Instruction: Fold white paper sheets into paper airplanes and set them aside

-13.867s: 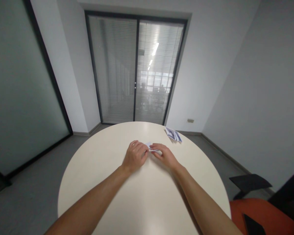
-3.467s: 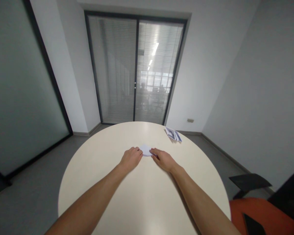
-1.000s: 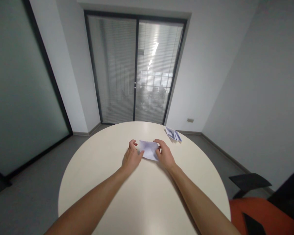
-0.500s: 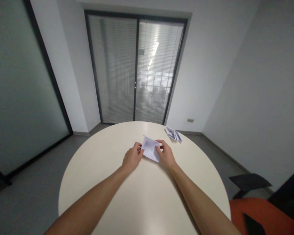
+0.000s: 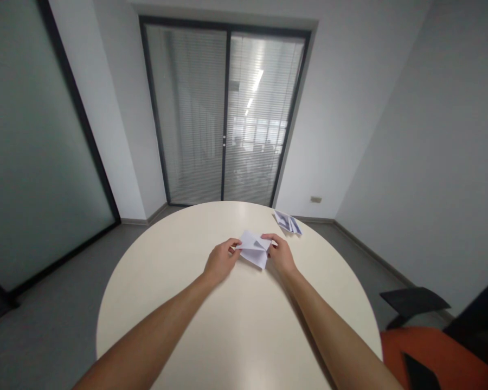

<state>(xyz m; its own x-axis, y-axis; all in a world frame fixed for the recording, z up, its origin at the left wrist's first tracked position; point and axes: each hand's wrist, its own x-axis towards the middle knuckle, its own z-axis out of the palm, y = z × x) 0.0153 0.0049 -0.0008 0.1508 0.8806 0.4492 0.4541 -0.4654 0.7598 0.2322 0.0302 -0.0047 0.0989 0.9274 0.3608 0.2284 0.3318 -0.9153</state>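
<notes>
A small white folded paper [image 5: 254, 250] is held just above the round cream table [image 5: 195, 303], partly opened with creases showing. My left hand [image 5: 221, 261] pinches its left corner between thumb and fingers. My right hand [image 5: 281, 253] grips its right edge, fingers curled over the top. Both forearms stretch out from the near edge of the table toward the paper.
A small stack of folded papers [image 5: 287, 221] lies at the table's far right edge. An orange chair with a dark armrest [image 5: 413, 303] stands at the lower right. Glass doors with blinds [image 5: 225, 116] close the far wall; a glass partition runs along the left.
The paper, earlier pressed flat and small under both hands, has been lifted and unfolded wider. Over the last second it tilted, and its flaps spread between my hands.
</notes>
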